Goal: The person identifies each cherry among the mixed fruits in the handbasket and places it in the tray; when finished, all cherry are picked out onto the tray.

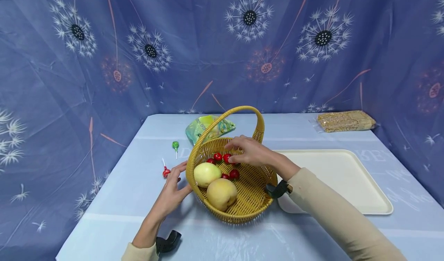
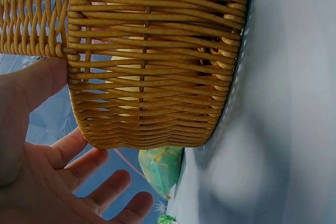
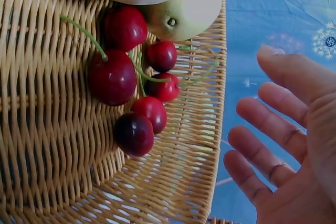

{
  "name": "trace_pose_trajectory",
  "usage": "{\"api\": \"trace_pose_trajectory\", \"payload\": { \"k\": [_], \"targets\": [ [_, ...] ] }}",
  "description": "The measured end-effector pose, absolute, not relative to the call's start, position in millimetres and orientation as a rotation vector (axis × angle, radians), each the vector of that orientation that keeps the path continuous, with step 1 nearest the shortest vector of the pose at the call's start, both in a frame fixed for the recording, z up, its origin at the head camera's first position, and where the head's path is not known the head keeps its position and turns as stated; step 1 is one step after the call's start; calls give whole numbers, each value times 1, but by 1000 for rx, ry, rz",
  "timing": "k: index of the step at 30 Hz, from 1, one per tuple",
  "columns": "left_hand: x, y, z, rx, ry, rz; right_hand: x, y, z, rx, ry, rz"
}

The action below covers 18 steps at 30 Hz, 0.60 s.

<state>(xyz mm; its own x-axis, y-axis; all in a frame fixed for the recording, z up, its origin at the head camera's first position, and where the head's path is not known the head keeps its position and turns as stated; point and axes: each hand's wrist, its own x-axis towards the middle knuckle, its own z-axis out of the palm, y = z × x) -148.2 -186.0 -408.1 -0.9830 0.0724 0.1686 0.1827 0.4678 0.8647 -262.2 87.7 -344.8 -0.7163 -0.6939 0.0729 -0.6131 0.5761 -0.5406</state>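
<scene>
A yellow wicker basket (image 1: 249, 191) with a tall handle stands at mid-table. In it lie several red cherries (image 3: 112, 77), a pale green fruit (image 1: 207, 174) and a larger yellow fruit (image 1: 221, 194). My left hand (image 1: 172, 193) touches the basket's left side, its thumb (image 2: 50, 80) at the rim by the handle's base and the other fingers spread. Over the far part of the basket, my right hand (image 1: 250, 151) hovers near the cherries with relaxed fingers. Nothing shows between those fingers (image 3: 268, 114) in the right wrist view.
A cream tray (image 1: 347, 182) lies right of the basket, under the right forearm. Behind the basket is a green bag (image 1: 204, 125); a clear-wrapped brown package (image 1: 347, 121) lies at the back right. Green (image 1: 175, 145) and red (image 1: 166, 172) lollipops lie on the left.
</scene>
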Motion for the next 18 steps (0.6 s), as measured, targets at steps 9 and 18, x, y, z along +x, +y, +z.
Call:
{"api": "trace_pose_trajectory", "payload": {
  "k": [9,18],
  "targets": [
    [-151,-186,-409,-220,-2603,-1554,-271,76,-351,-1194,2694,-722],
    [-152,-186,-410,-218,-2609,-1537,-276,73,-360,-1250,2589,-587]
  ]
}}
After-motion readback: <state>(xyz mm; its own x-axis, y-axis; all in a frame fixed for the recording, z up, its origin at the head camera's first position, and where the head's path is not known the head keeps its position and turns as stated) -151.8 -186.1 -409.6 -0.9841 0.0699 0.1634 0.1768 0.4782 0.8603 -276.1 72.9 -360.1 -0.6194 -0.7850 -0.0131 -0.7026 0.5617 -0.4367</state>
